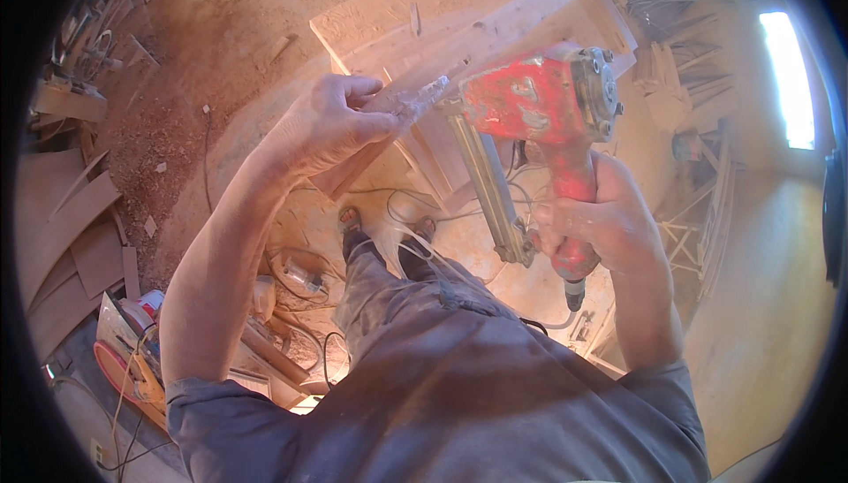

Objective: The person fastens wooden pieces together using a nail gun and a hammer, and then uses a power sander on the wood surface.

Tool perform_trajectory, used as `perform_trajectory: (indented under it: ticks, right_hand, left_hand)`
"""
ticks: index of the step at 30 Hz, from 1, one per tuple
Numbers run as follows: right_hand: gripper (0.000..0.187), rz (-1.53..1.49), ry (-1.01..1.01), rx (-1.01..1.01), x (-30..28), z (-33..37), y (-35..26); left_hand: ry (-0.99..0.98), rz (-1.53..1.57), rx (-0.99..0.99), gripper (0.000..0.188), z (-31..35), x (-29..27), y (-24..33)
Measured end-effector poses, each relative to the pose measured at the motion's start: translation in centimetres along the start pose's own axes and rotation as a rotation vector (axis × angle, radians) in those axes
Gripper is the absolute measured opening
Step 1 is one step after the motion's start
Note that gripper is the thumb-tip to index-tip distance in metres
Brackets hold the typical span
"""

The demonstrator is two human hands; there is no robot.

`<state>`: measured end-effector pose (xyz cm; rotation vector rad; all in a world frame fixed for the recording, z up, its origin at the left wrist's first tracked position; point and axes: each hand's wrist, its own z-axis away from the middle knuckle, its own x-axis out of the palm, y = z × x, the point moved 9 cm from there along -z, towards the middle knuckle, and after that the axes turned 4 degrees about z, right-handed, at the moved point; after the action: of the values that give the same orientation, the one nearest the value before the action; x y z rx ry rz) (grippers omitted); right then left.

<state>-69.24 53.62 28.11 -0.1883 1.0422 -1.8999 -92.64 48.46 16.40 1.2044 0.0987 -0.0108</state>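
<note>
Left of a red metal nail gun [530, 98] (clasped by the right hand [594, 216]), the left hand [329, 128] pinches a long pale wooden board [521, 23].

No text, number or sign can be read in the head view. The red metal nail gun with a long grey magazine [541, 105] shows pale, worn patches [534, 118] on the side of its body, none of them forming a legible letter. At the lower left, the small white, red and blue container [150, 303] perhaps carries a printed label, too small and blurred to make out.
</note>
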Motion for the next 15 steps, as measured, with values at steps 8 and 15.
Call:
perform_trajectory:
  ticks: [8,15]
  right_hand:
    - [0.042,0.013,-0.013,0.015,0.7,0.0,-0.1]
    - [0.039,0.041,-0.036,-0.025,1.4,-0.5,-0.6]
  left_hand:
    - [0.12,-0.115,-0.013,0.032,0.7,-0.5,1.0]
    - [0.179,0.018,0.009,0.038,0.1,-1.1,-0.1]
